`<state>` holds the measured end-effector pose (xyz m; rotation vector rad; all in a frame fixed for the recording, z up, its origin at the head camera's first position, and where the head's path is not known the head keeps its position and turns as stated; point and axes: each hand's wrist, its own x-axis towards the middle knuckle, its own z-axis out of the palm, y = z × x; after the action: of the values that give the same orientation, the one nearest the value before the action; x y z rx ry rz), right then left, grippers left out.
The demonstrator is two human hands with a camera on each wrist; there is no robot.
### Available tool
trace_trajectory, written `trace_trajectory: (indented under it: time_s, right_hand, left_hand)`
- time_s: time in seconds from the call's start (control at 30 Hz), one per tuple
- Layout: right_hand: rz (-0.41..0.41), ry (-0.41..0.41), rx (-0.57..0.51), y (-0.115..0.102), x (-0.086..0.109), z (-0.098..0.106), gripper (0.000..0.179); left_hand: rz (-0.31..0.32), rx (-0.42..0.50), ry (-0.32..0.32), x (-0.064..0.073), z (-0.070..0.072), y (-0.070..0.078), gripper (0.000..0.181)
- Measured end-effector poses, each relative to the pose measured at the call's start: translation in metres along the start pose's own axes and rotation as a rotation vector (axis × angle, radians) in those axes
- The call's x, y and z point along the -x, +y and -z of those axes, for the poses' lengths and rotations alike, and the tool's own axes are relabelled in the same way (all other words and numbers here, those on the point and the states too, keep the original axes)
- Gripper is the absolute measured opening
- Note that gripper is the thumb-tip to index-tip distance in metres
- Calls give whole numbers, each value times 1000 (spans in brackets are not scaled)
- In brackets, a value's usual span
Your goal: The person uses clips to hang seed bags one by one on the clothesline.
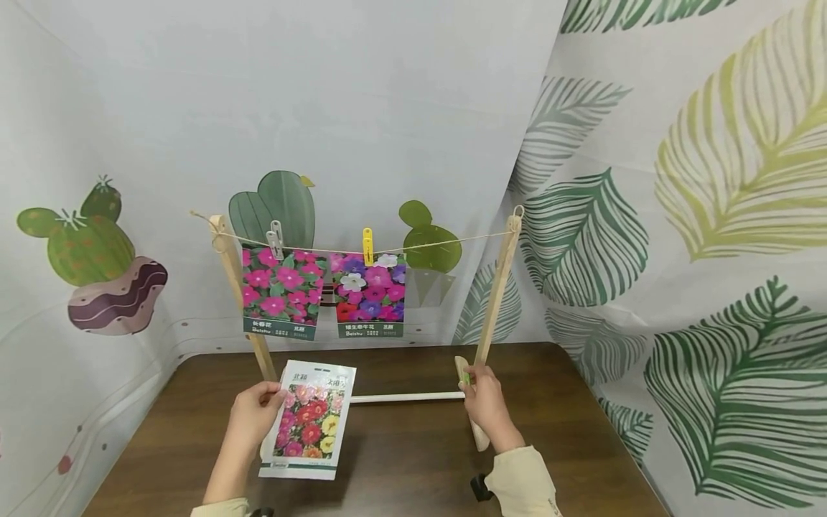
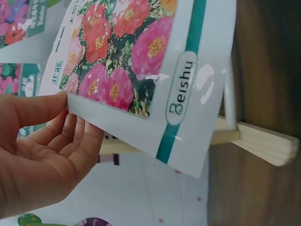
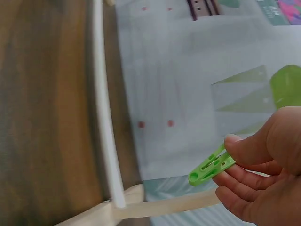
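Observation:
My left hand (image 1: 255, 411) pinches the left edge of a white seed packet (image 1: 309, 420) printed with red, pink and yellow flowers, held up over the table. In the left wrist view the packet's lower end shows a green stripe and the word Beishu. Beside the right post, my right hand (image 1: 486, 403) holds a green clothespin (image 3: 210, 165) between thumb and fingers. Two more seed packets hang from a string: a pink-flowered packet (image 1: 282, 293) under a grey clothespin (image 1: 275, 240), and a mixed-colour packet (image 1: 368, 296) under a yellow clothespin (image 1: 367, 246).
The string (image 1: 429, 245) runs between a left wooden post (image 1: 234, 276) and a right wooden post (image 1: 499, 287). A white rod (image 1: 407, 397) joins their feet low over the brown table (image 1: 413, 459). Behind stands a cloth backdrop (image 1: 400, 100) with printed cacti and leaves.

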<state>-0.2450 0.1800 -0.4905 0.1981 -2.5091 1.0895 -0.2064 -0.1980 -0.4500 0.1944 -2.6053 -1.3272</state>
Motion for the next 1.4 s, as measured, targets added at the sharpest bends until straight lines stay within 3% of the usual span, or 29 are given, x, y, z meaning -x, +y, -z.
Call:
trace_trajectory:
  time_s: [0.43, 0.57, 0.8, 1.17, 1.4]
  right_hand:
    - [71, 45, -16, -32, -20, 34, 26]
    - [91, 63, -6, -42, -26, 44, 26]
    - [139, 75, 7, -58, -34, 59, 28]
    - [286, 172, 3, -78, -51, 80, 31]
    - [327, 197, -13, -89, -57, 91, 31]
  left_hand:
    - [-100, 97, -89, -15, -1, 49, 21]
    - [-157, 97, -92, -19, -3, 63, 19]
    - [-200, 147, -116, -24, -8, 86, 14]
    - [-263, 176, -122, -33, -16, 112, 17]
    - [-271, 215, -119, -41, -28, 124, 15]
